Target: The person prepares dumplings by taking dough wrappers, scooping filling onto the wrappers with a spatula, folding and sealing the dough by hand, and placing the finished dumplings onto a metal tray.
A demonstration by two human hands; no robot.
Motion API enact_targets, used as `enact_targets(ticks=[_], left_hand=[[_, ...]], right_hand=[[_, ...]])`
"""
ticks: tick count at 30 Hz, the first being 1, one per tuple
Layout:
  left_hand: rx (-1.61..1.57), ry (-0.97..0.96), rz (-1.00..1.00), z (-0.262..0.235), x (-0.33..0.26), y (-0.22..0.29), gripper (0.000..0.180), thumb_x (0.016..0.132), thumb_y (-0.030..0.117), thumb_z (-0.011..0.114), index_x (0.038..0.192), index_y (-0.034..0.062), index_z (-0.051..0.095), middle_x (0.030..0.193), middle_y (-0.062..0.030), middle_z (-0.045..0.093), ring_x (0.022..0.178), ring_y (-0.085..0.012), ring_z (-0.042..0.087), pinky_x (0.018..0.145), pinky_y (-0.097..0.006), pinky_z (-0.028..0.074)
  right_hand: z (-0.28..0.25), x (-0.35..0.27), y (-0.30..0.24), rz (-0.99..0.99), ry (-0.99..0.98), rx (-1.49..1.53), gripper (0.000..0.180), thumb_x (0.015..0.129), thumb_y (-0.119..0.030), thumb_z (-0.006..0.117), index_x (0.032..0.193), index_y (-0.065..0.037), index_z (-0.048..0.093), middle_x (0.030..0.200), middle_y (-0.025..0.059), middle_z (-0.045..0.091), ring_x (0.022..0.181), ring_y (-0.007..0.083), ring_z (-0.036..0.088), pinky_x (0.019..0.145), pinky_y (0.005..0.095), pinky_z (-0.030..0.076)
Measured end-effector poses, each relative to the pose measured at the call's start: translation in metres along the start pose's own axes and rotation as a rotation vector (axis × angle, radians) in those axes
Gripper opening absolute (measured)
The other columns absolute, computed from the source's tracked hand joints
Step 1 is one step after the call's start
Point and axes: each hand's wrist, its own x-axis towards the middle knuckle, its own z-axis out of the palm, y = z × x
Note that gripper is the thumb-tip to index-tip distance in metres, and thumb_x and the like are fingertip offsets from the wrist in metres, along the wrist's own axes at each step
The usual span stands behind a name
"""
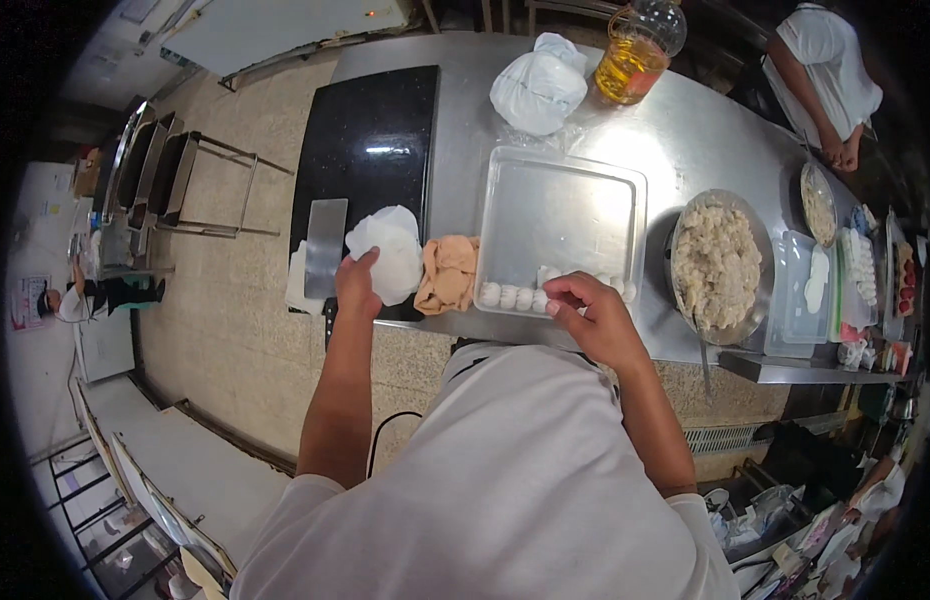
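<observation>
Head cam, wht sheets [395, 262] at L hand [358, 286], wht dough pcs [508, 297] by R hand [598, 322], can't tell grips

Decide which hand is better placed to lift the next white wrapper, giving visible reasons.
Probably the left hand: it is right at the white wrappers on the black board. The right hand is across at the white dumplings in the rectangular tray.

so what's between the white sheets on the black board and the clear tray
A crumpled peach cloth lies between the white sheets and the clear tray, near the steel table's front edge; the head view shows it.
</observation>
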Motion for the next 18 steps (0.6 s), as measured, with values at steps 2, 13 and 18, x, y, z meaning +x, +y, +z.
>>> enact_targets(ticks=[2,13,18], left_hand=[[0.091,-0.026,0.082,0.006,0.002,0.005,0.033,0.092,0.008,0.067,0.123,-0.0017,0.060,0.115,-0.0123,0.069,0.100,-0.0251,0.069,0.088,-0.038,0.055],[0.138,-0.731,0.175,0.124,-0.082,0.063,0.038,0.090,0.002,0.068,0.126,-0.0020,0.057,0.113,-0.0119,0.068,0.100,-0.0191,0.067,0.092,-0.034,0.055],[0.394,-1.020,0.009,0.143,-0.100,0.056,0.040,0.090,0.003,0.070,0.127,0.0006,0.058,0.113,-0.0073,0.069,0.100,-0.0144,0.067,0.089,-0.031,0.055]], right_hand=[[0.001,0.002,-0.012,-0.023,-0.003,-0.072,0.023,0.091,-0.012,0.068,0.110,0.002,0.068,0.100,0.0142,0.067,0.088,0.0241,0.067,0.078,0.0334,0.055],[0.009,0.038,-0.062,-0.123,0.135,0.036,0.019,0.085,-0.012,0.078,0.088,0.000,0.062,0.082,0.0055,0.061,0.075,0.0129,0.058,0.067,0.0282,0.048],[0.009,0.039,-0.056,-0.113,0.250,-0.114,0.039,0.080,-0.023,0.085,0.075,-0.001,0.053,0.068,0.0063,0.054,0.060,0.0137,0.048,0.055,0.0317,0.043]])
